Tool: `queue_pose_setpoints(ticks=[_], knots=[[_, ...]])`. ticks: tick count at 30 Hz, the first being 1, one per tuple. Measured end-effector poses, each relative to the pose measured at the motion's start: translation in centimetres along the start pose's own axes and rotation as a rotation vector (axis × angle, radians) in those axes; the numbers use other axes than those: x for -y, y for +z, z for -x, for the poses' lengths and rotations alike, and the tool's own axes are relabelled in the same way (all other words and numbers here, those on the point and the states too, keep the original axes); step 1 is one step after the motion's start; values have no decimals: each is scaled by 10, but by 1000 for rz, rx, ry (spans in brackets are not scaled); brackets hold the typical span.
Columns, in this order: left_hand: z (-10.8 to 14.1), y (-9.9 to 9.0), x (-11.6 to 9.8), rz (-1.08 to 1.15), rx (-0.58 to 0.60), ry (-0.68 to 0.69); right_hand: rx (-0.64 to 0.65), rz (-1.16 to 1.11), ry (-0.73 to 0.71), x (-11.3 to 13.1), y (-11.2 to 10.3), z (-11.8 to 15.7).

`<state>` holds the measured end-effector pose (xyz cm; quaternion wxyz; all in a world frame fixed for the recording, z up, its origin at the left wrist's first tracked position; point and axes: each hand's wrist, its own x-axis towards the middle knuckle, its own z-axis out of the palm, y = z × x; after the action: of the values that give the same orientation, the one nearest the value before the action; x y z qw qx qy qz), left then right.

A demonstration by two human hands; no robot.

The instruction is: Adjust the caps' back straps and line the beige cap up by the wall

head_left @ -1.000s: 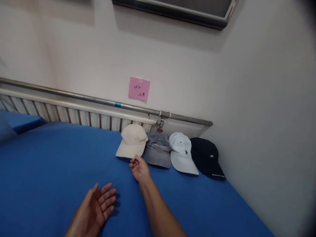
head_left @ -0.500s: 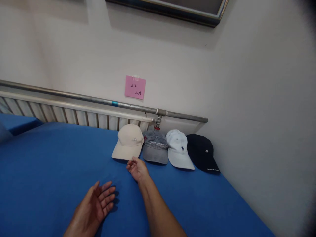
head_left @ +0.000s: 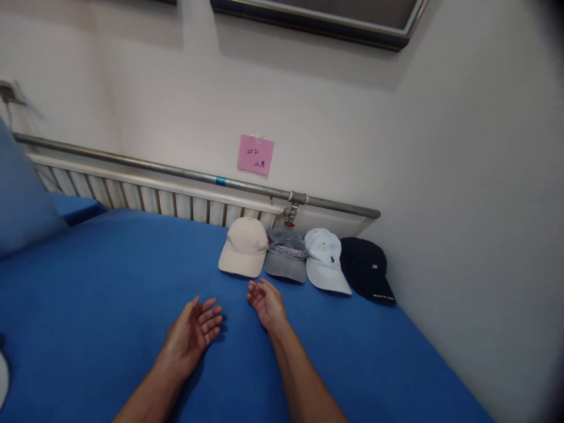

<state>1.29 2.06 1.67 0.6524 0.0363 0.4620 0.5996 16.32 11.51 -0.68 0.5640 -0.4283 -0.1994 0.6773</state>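
Four baseball caps would be several in a row along the back: a beige cap, a grey cap, a pale blue cap and a black cap. They sit side by side on a blue-covered surface, brims toward me. My right hand is just in front of the beige and grey caps, fingers loosely curled and apart, holding nothing. Lower and to the left, my left hand is open over the blue cover, palm turned inward and fingers spread.
Behind the caps run a metal pipe with a red-handled valve and a white radiator. A pink note is taped to the wall. A light-blue shape stands at the left, and part of a white object shows at the left edge.
The view has swung left, so the caps appear further right. My left hand has moved up and forward over the cover. My right hand now appears slightly clear of the beige cap's brim.
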Motion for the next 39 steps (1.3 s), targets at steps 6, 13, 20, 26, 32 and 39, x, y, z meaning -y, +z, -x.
queue_pose_setpoints(ticks=[6, 13, 20, 26, 32, 39], knots=[[1, -2, -7, 63, -21, 49, 76, 235, -75, -10, -20, 62], [9, -28, -22, 196, -109, 124, 228, 689, -191, -16, -24, 109], [54, -91, -25, 340, -135, 239, 242, 803, -218, -17, -22, 112], [114, -132, -9, 440, -195, 376, 273, 749, -237, -17, -24, 111], [151, -175, -22, 446, -411, 487, 338, 696, -199, -18, -31, 110], [145, -187, -57, 336, -467, 480, 503, 632, -72, -13, -57, 112]])
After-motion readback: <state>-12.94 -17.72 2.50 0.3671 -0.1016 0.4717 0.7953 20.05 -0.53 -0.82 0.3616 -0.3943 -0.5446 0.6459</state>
